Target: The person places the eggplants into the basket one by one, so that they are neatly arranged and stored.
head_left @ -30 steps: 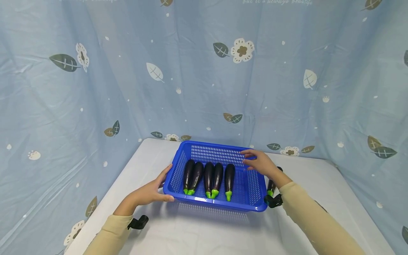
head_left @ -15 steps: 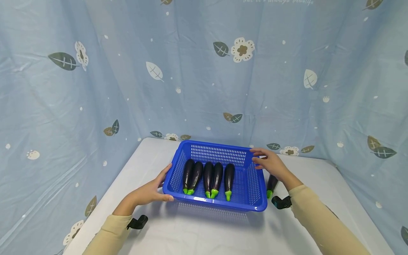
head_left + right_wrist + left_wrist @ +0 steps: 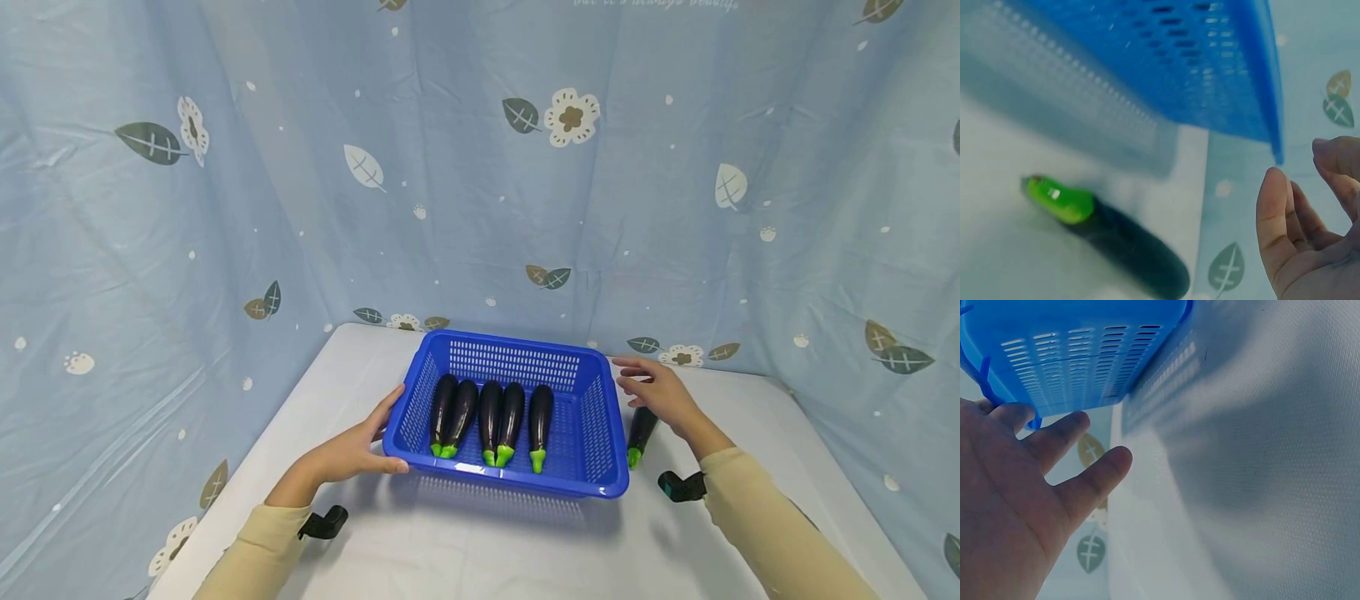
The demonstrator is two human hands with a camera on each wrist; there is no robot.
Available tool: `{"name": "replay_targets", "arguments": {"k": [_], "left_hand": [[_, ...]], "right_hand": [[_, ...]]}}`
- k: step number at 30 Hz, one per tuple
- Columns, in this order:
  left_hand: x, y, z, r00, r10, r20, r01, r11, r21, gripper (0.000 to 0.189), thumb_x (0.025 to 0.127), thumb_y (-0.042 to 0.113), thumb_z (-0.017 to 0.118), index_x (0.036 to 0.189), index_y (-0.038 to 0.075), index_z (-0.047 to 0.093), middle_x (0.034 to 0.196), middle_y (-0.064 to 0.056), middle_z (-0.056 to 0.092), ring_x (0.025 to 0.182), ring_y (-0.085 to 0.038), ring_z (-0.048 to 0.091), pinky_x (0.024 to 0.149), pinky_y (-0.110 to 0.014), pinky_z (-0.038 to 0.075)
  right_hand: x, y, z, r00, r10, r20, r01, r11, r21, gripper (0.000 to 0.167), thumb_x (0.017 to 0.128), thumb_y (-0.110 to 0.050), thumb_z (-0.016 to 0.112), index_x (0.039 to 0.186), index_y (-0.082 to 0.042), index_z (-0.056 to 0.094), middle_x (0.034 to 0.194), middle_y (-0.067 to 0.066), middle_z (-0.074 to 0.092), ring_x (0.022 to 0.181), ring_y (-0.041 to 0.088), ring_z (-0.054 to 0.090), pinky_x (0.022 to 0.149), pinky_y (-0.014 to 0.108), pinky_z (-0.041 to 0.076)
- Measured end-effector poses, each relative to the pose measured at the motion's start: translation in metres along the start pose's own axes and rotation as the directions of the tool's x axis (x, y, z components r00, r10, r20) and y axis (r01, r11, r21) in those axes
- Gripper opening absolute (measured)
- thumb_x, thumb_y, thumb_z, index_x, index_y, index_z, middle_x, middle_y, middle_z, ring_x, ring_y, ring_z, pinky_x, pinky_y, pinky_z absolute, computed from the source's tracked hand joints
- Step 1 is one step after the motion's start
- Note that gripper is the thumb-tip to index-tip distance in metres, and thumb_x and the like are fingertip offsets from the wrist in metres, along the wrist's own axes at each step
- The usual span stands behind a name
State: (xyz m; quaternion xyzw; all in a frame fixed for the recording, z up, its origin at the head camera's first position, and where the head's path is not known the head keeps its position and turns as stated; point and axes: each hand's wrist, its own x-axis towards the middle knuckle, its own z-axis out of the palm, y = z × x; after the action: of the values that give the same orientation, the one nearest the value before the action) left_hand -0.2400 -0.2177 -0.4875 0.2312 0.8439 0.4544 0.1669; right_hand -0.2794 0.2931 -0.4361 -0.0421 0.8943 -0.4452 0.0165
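Observation:
A blue plastic basket (image 3: 465, 469) with slotted walls holds several dark eggplants (image 3: 491, 421) with green stems, laid side by side on its floor. My left hand (image 3: 348, 454) rests at the basket's left end, thumb along the front rim and fingers spread by the left side. In the left wrist view its fingers (image 3: 1104, 475) are stretched out, some of them free of the rim. Just outside the right rim, my right hand (image 3: 663, 398) is raised with fingers loosely bent and nothing in it. Below it another eggplant (image 3: 642, 429) lies on the table, its far end partly hidden by the hand.
The white table (image 3: 480, 554) extends on both sides of the basket. A pale blue curtain (image 3: 465, 208) with leaf and flower prints stands behind and beside it. Black wrist cameras (image 3: 324, 522) sit at both sleeves.
My right hand has moved right, from over the basket's right part to outside its rim, above the loose eggplant. The left hand and basket stay in place.

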Motion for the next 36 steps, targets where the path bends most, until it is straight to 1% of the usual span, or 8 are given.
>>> {"name": "replay_targets", "arguments": {"k": [8, 12, 16, 19, 23, 30, 33, 36], "left_hand": [[-0.001, 0.001, 0.0, 1.0, -0.014, -0.007, 0.014, 1.0, 0.005, 0.122, 0.083, 0.035, 0.084, 0.164, 0.025, -0.007, 0.164, -0.028, 0.018, 0.145, -0.054, 0.027, 0.112, -0.068, 0.03], [-0.001, 0.001, 0.0, 1.0, -0.012, -0.007, 0.012, 1.0, 0.006, 0.122, 0.084, 0.035, 0.084, 0.164, 0.026, -0.007, 0.165, -0.027, 0.017, 0.146, -0.053, 0.026, 0.112, -0.069, 0.03], [-0.001, 0.0, -0.001, 1.0, -0.012, -0.008, 0.012, 1.0, 0.012, 0.122, 0.084, 0.034, 0.084, 0.164, 0.028, -0.007, 0.165, -0.027, 0.017, 0.146, -0.052, 0.026, 0.112, -0.069, 0.03], [-0.001, 0.0, -0.001, 1.0, -0.016, -0.011, 0.016, 1.0, 0.019, 0.121, 0.083, 0.034, 0.084, 0.164, 0.029, -0.007, 0.165, -0.027, 0.017, 0.147, -0.052, 0.026, 0.112, -0.069, 0.03], [0.0, 0.0, -0.001, 1.0, -0.012, -0.009, 0.013, 1.0, 0.019, 0.121, 0.084, 0.033, 0.084, 0.164, 0.028, -0.007, 0.166, -0.026, 0.016, 0.147, -0.05, 0.025, 0.112, -0.068, 0.029], [0.0, -0.002, -0.002, 1.0, 0.016, 0.0, -0.016, 1.0, 0.003, 0.122, 0.084, 0.031, 0.084, 0.164, 0.026, -0.007, 0.165, -0.027, 0.017, 0.148, -0.049, 0.026, 0.114, -0.067, 0.028], [0.0, -0.002, -0.001, 1.0, 0.007, -0.002, -0.007, 1.0, 0.007, 0.122, 0.084, 0.032, 0.084, 0.164, 0.027, -0.007, 0.164, -0.027, 0.019, 0.146, -0.05, 0.028, 0.113, -0.068, 0.029], [0.0, -0.001, -0.001, 1.0, -0.003, -0.002, 0.003, 1.0, 0.011, 0.121, 0.084, 0.031, 0.084, 0.164, 0.028, -0.006, 0.164, -0.027, 0.021, 0.145, -0.051, 0.031, 0.112, -0.069, 0.03]], "right_hand": [[-0.001, 0.027, -0.009, 0.998, 0.053, -0.024, -0.054, 0.998, -0.026, 0.051, 0.106, -0.019, 0.056, 0.152, -0.001, 0.043, 0.146, 0.035, 0.045, 0.123, 0.049, 0.056, 0.087, 0.043, 0.06], [-0.003, 0.04, -0.014, 0.995, 0.087, -0.042, -0.089, 0.994, -0.058, 0.053, 0.105, -0.019, 0.056, 0.152, 0.0, 0.042, 0.147, 0.037, 0.042, 0.125, 0.052, 0.053, 0.088, 0.046, 0.059], [-0.006, 0.052, -0.018, 0.993, 0.105, -0.049, -0.109, 0.991, -0.078, 0.054, 0.104, -0.018, 0.056, 0.151, 0.002, 0.04, 0.148, 0.039, 0.038, 0.123, 0.053, 0.054, 0.091, 0.051, 0.057], [-0.006, 0.06, -0.019, 0.991, 0.12, -0.051, -0.124, 0.988, -0.09, 0.055, 0.103, -0.019, 0.057, 0.151, 0.003, 0.04, 0.148, 0.04, 0.036, 0.119, 0.052, 0.058, 0.091, 0.05, 0.057], [-0.006, 0.069, -0.018, 0.988, 0.143, -0.057, -0.148, 0.985, -0.09, 0.057, 0.103, -0.02, 0.058, 0.152, 0.003, 0.038, 0.148, 0.041, 0.034, 0.115, 0.05, 0.061, 0.088, 0.047, 0.059], [-0.004, 0.083, -0.012, 0.974, 0.217, -0.061, -0.221, 0.973, -0.066, 0.064, 0.102, -0.024, 0.06, 0.154, 0.003, 0.034, 0.151, 0.043, 0.027, 0.122, 0.054, 0.055, 0.087, 0.045, 0.059], [-0.004, 0.087, -0.011, 0.968, 0.245, -0.059, -0.248, 0.967, -0.054, 0.067, 0.102, -0.027, 0.061, 0.154, 0.003, 0.032, 0.152, 0.044, 0.024, 0.121, 0.056, 0.055, 0.086, 0.045, 0.06], [-0.002, 0.092, -0.008, 0.962, 0.268, -0.057, -0.27, 0.962, -0.042, 0.071, 0.101, -0.03, 0.061, 0.155, 0.004, 0.03, 0.152, 0.044, 0.022, 0.124, 0.057, 0.051, 0.086, 0.046, 0.059]]}}
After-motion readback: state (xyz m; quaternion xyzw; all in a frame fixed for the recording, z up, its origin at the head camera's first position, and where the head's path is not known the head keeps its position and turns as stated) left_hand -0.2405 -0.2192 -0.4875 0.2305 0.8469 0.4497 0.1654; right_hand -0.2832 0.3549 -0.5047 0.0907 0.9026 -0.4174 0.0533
